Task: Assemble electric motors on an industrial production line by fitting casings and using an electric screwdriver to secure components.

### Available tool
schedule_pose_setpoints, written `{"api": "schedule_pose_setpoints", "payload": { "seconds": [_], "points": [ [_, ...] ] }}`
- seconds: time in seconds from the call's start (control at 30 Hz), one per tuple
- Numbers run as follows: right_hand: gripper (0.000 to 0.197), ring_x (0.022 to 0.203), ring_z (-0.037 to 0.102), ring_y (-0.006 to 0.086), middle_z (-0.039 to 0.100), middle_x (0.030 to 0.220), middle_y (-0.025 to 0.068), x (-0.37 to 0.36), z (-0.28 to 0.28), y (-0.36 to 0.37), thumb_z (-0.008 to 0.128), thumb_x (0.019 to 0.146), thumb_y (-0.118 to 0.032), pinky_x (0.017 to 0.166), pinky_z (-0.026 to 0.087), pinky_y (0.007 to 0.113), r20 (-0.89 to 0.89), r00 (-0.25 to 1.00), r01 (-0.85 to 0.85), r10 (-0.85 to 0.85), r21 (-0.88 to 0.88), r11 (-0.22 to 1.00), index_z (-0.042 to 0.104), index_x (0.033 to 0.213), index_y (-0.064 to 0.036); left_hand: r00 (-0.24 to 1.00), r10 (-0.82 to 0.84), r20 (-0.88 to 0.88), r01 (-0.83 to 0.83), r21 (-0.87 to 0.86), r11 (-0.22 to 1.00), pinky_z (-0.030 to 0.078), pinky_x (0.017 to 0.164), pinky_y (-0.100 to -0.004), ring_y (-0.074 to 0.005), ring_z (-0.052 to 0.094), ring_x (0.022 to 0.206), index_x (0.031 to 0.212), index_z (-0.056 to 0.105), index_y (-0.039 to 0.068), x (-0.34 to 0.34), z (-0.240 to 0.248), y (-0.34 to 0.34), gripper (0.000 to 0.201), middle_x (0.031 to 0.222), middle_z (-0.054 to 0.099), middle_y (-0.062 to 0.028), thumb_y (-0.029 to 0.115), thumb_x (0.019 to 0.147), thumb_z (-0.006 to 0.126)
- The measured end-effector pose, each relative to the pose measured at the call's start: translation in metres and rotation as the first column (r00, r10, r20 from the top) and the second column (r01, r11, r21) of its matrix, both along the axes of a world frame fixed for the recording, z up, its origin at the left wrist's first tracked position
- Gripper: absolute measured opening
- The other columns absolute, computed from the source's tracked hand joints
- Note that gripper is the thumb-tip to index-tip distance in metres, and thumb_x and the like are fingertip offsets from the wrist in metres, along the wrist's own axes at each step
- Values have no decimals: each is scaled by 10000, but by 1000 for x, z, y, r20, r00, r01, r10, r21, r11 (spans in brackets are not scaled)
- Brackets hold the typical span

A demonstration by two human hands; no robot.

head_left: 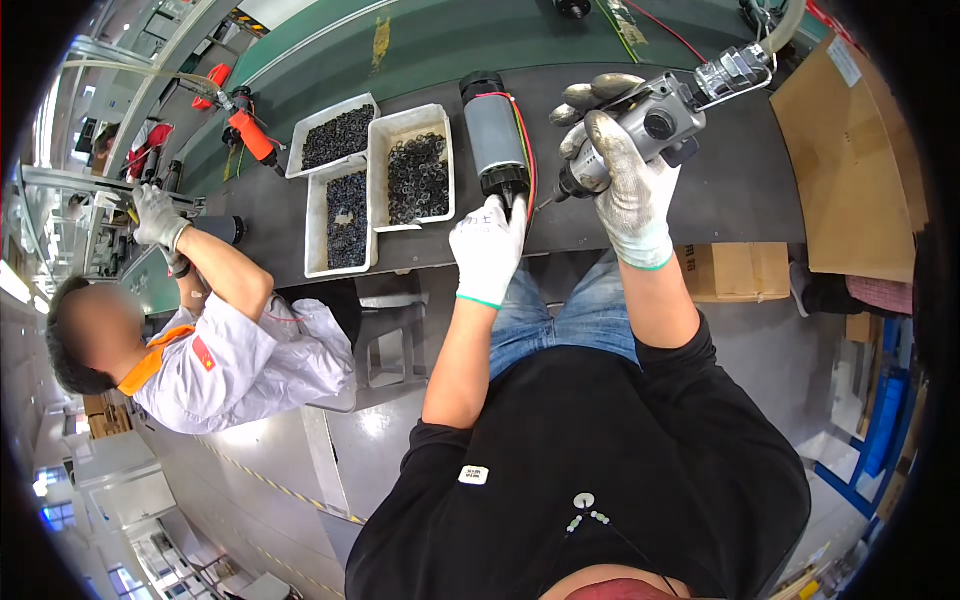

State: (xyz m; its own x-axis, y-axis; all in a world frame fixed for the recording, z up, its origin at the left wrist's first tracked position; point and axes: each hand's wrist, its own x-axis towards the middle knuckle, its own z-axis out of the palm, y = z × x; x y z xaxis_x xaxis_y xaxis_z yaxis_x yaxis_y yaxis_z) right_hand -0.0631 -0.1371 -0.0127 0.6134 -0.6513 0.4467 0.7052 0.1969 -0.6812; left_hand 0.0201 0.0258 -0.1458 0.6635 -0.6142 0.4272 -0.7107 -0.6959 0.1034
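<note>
A: At the near edge of the dark bench (745,190), anything in the left hand (488,245)?
B: Yep. Closed on the black stub at the near end of the gray cylinder (495,133). White glove, green cuff.
A: Cylinder location?
B: Lying on the bench top, pointing away from the body. Red and yellow-green wires (526,140) along its right side.
A: Right hand (625,165)?
B: Wrapped around a silver power tool (655,118), held over the bench, bit angled down-left. Tip near the stub; can't tell about contact. Hose (786,28) off the back end.
A: Farther out?
B: Left of the cylinder: three white trays (400,127) side by side, filled with small dark parts, some ring-shaped. Far right: upright cardboard box (850,150). Beyond the bench: green belt (330,62). Off left: co-worker (235,365), gloved, orange collar.
</note>
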Motion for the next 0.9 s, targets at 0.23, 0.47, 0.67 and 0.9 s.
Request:
{"api": "schedule_pose_setpoints", "payload": {
  "seconds": [0.23,0.47,0.67,0.9],
  "points": [
    [314,923,727,239,710,1129,188,-2,4,0,673,962,10,737,606,319,-42,998,-37,39,34,999,593,1266,1,944,-111,311,100,53,994,539,552,-434,-304,689,613,874,659,93,-15,3,9,326,682,677,-114,395,994,643],
    [298,830,718,183,731,1089,179,23,-4,14,683,955,39,667,587,269,-20,999,-40,41,30,999,600,1239,9,998,61,-32,-63,-73,995,521,528,-444,-306,669,541,820,639,104,-22,4,0,348,603,663,-113,385,1023,607],
    [271,806,707,153,736,1085,174,45,-23,22,677,952,62,612,555,231,-25,994,-102,102,21,995,614,1210,10,995,96,-34,-97,-53,994,522,527,-446,-311,668,534,798,632,109,-25,7,-3,359,591,658,-115,384,1025,597],
    [248,827,710,160,734,1089,174,59,-31,22,667,944,80,642,568,244,-76,995,-73,70,-36,997,623,1178,11,991,111,-68,-113,-29,993,518,521,-445,-310,664,521,794,639,109,-18,13,-2,363,570,646,-115,379,1030,583]
  ]
}}
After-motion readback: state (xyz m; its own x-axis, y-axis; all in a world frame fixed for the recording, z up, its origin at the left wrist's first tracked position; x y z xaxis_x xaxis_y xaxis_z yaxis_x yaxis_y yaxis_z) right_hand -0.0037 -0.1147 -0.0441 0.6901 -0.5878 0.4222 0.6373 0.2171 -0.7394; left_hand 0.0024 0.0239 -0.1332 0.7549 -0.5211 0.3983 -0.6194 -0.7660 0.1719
